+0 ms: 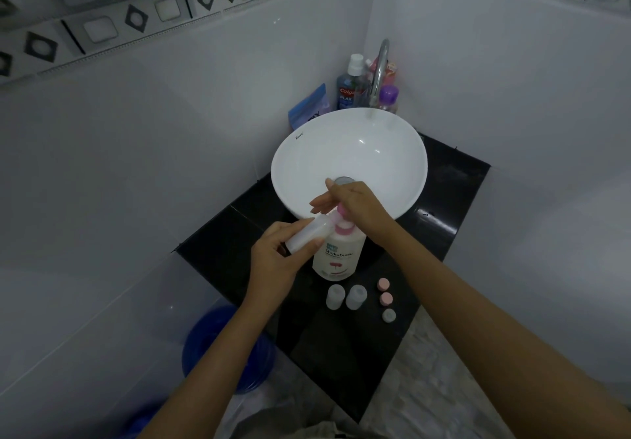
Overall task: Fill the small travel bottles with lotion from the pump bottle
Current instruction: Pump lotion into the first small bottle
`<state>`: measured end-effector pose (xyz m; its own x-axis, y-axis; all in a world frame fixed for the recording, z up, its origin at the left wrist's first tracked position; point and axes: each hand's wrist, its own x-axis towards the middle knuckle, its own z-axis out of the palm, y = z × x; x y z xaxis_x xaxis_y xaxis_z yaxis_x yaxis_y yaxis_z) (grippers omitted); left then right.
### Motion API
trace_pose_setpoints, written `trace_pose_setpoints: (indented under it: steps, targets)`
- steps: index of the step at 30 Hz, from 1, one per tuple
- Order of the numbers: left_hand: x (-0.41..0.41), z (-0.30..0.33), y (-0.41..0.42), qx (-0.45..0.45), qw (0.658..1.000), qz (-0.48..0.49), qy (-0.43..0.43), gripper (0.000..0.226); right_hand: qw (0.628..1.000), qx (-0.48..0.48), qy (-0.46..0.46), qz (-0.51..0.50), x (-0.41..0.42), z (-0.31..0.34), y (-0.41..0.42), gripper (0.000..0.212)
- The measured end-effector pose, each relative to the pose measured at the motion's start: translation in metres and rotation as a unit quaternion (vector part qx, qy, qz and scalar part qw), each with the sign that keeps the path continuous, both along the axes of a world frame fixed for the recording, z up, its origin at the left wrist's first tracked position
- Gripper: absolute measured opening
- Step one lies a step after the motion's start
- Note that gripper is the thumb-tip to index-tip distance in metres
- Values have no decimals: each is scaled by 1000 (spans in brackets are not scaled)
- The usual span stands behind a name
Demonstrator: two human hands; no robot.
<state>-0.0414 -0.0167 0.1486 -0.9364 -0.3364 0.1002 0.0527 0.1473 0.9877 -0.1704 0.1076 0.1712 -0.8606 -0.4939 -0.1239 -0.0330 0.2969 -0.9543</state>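
White tiled corner, black counter (444,199), sink (307,151) far. My left hand (276,261) grips travel bottle (309,233), tilted, mouth aimed right at nozzle. My right hand (355,204), fingers flat, presses pump bottle (336,254) head. Two more bottles (345,297) near, uncapped.

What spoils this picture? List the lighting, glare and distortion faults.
Head view: dim, bluish light overall; wide-angle lens bends the tile border and wall corner; small glare spots on the sink and the black counter; the faucet looks soft; the hands, left hand and right hand, read clearly enough.
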Motion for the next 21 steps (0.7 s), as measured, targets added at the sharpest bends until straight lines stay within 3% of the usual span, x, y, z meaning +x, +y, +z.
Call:
trace_pose_setpoints:
  steps: [10, 16, 21]
  targets:
    - [1, -7, 2, -2, 1000, 4, -18, 36, 998, 25, -15, -51, 7, -16, -5, 47]
    - [1, 0, 0, 6, 1000, 4, -6, 36, 1000, -7, -3, -13, 2, 1, -1, 47]
    - [1, -2, 1, 5, 1000, 5, -10, 37, 998, -20, 8, -50, 4, -9, -4, 46]
